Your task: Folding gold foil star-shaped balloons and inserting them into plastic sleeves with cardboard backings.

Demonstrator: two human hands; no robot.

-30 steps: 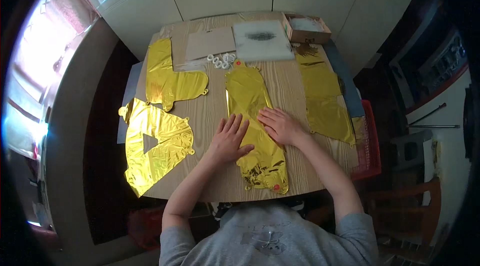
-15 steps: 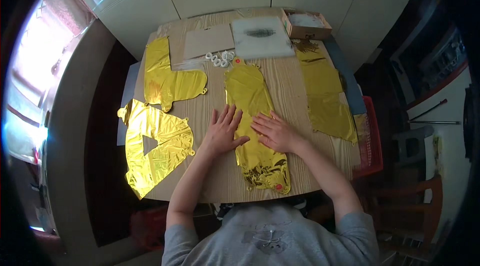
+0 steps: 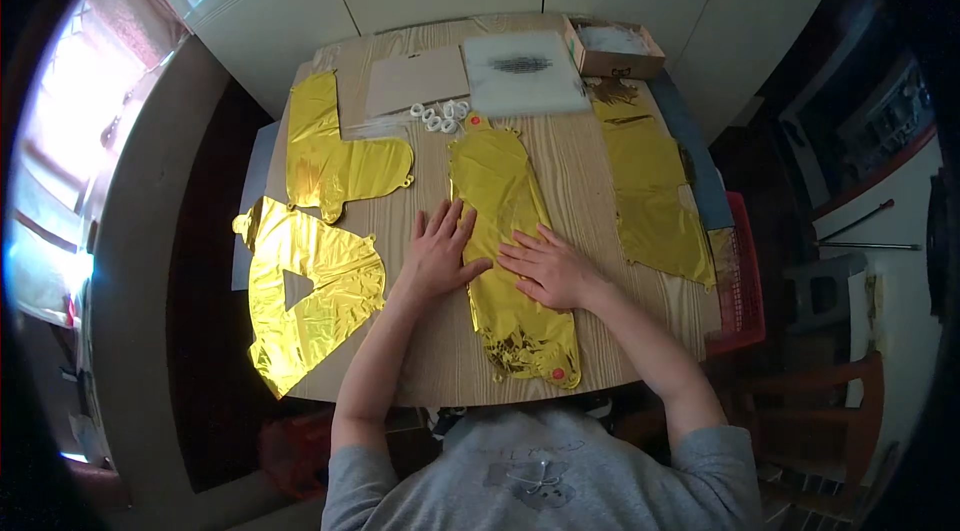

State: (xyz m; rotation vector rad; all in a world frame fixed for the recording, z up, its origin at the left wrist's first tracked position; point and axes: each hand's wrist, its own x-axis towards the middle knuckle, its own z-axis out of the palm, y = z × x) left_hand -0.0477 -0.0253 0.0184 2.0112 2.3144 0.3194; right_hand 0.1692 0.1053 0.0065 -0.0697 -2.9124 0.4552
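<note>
A long gold foil balloon (image 3: 497, 181), flat and uninflated, lies lengthwise in front of me, with a red dot at each end. My left hand (image 3: 437, 253) rests open at its left edge, fingers pointing away and thumb on the foil. Flat on the balloon's middle lies my right hand (image 3: 548, 267), fingers stretched toward the left. Neither hand grips anything. Left of them are an L-shaped gold foil balloon (image 3: 345, 159) and a shiny gold foil balloon (image 3: 325, 281) with a triangular hole. On the right lies another flat gold foil balloon (image 3: 655, 216).
Several white rings (image 3: 445, 118) sit beyond the long balloon. Behind them are a beige board (image 3: 417, 81), a whitish translucent sheet (image 3: 525, 81) with a dark patch, and an open cardboard box (image 3: 620, 61). A red basket (image 3: 745, 271) stands beside the table's right edge.
My left hand has slid slightly nearer and to the left along the balloon's edge. My right hand has barely shifted. The balloons lie as before.
</note>
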